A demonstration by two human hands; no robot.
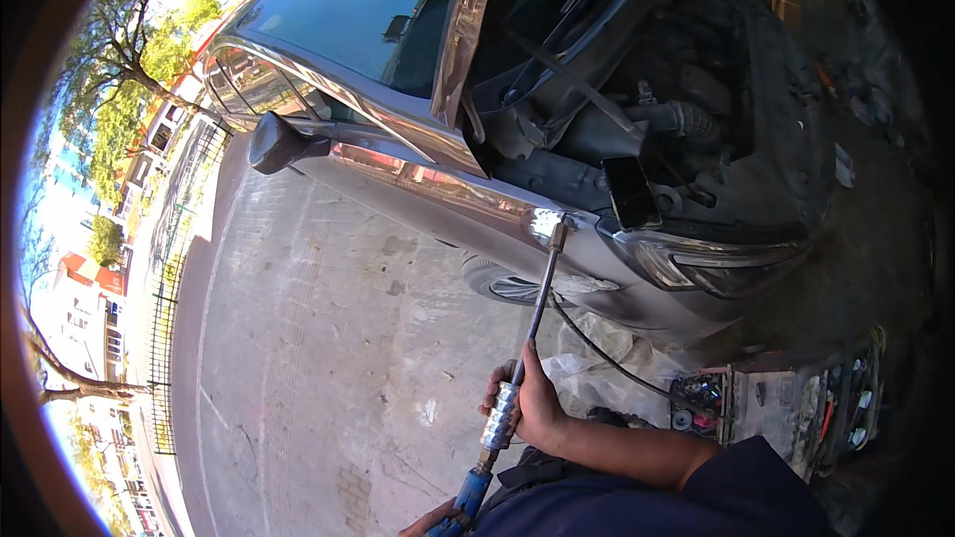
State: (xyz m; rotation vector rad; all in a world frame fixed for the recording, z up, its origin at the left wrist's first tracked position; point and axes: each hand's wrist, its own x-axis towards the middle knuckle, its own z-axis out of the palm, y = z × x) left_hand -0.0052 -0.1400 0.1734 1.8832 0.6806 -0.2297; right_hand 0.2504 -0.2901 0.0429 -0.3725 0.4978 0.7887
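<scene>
Phone lies beside headlight, near metal rod in right hand.

The slide hammer meets the front fender, left of what seems a phone beside the engine bay; a tool tray lies nearer, right.

Left hand and blue handle being cut off below, front wheel partly hiding behind fender, small items blurring.
</scene>
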